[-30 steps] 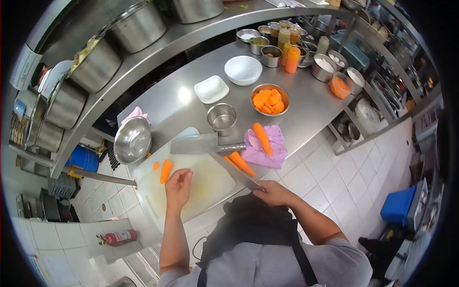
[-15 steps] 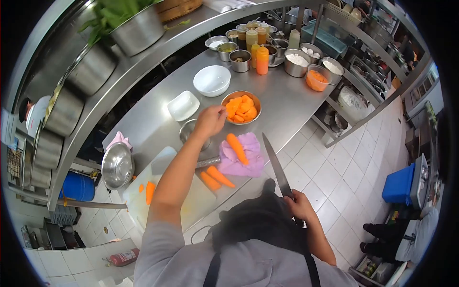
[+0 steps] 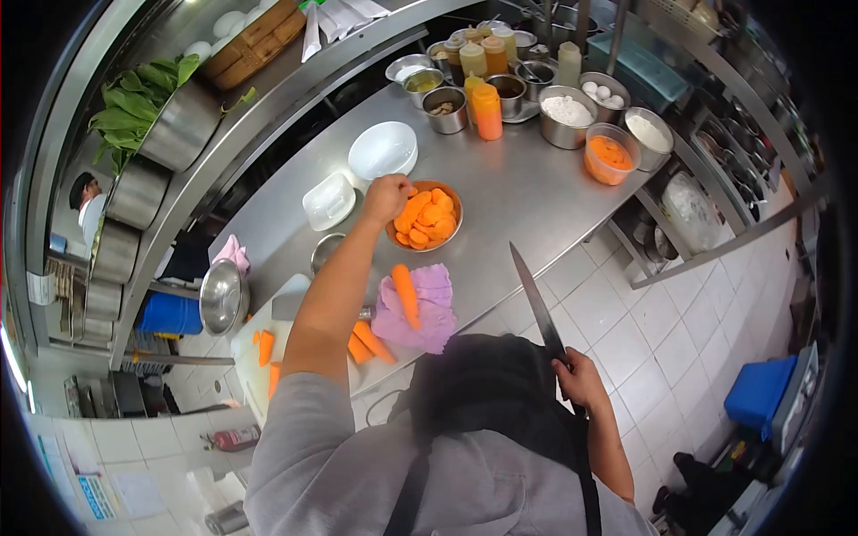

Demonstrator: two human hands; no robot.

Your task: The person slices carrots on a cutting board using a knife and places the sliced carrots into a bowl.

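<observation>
Satin grey metal surface, long knife with a smooth metal blade, rumpled matt purple cloth, shiny round silver metal bowl, glossy white rectangular dish

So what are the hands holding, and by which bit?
The right hand grips a long steel knife by its handle. Whether the left hand, at a round metal bowl of orange carrot slices, holds anything is unclear.

Bright light, fisheye-bent, dark-cornered view.

The right hand hides part of the knife — the left arm, much of the cleaver.
</observation>
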